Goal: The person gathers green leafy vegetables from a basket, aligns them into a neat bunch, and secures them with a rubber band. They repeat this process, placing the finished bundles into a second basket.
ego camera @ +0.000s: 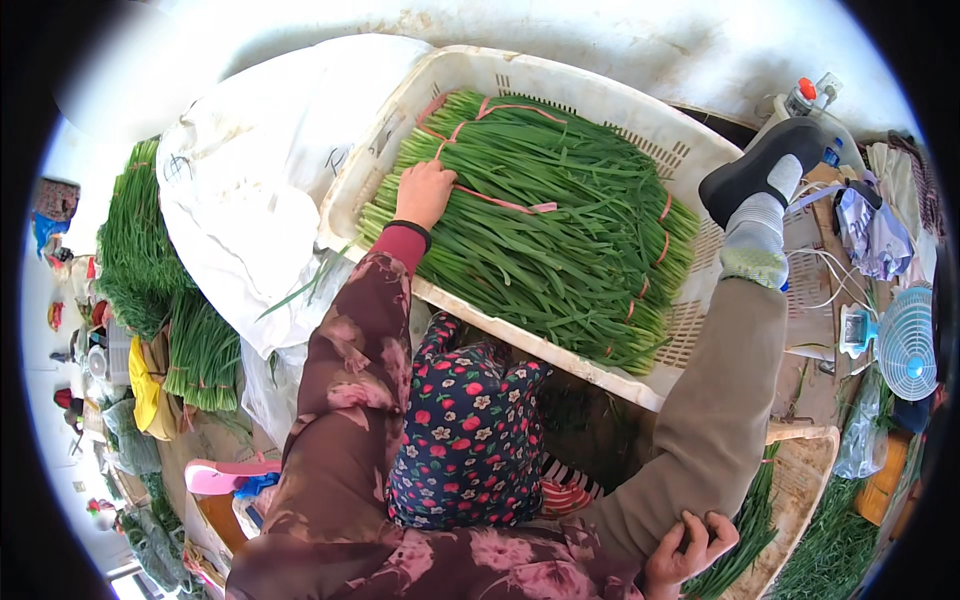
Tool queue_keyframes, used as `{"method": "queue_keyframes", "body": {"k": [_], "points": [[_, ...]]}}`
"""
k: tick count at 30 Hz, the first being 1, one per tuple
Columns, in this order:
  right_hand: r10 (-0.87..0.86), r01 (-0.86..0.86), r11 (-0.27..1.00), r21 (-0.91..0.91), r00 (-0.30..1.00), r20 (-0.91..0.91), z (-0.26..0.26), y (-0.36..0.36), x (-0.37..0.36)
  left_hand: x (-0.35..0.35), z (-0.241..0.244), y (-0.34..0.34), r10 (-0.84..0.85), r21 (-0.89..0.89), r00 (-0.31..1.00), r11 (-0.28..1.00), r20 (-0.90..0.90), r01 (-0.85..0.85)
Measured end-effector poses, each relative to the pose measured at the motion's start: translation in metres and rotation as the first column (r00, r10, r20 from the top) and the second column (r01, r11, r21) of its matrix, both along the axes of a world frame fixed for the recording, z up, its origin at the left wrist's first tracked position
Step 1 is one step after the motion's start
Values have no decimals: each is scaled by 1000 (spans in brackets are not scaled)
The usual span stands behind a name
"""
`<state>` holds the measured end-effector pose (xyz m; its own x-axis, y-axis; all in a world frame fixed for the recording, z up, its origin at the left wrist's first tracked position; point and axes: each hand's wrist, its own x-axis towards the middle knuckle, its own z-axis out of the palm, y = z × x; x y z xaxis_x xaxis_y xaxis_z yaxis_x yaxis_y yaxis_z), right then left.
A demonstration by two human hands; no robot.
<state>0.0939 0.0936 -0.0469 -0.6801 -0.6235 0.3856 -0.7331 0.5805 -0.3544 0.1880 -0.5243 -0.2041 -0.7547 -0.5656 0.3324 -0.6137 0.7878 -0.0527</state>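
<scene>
My left hand (425, 193) is closed, fingers curled under, at the pink tie (495, 199) on a bundle of garlic chives (525, 232). Several tied bundles, with pale stem ends at both sides, fill a white slotted plastic crate (540, 349). Beside my bent leg at the lower right, my right hand (688, 551) has its fingers apart and slightly curled, holding nothing. That leg, in brown trousers (720, 360), reaches up to a dark shoe (761, 169) at the crate's right end. A navy floral cloth (472, 435) lies below the crate.
A large white sack (240, 180) adjoins the crate's left side. Further left are more green bundles (202, 345) and a yellow cloth (146, 386). A blue fan (907, 341) stands at right. Another container (814, 487) with greens sits beyond my right hand. A pink slipper (225, 476) is lower left.
</scene>
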Motion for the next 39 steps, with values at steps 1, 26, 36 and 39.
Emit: {"method": "queue_keyframes", "body": {"k": [1,26,36,39], "points": [[9,-8,1000,9,1000,-4,0,0,0,-1,-3,-1,8,-3,1000,1000,19,-8],[18,-14,998,-62,997,71,-4,3,1,9,113,38,576,842,636,480,-514,246],[157,-155,985,-76,987,24,10,-9,-8,60,282,241,257,783,742,279,-619,556],[307,-305,944,-124,952,-5,12,-21,-2,93,318,282,247,706,662,262,-708,658]]}}
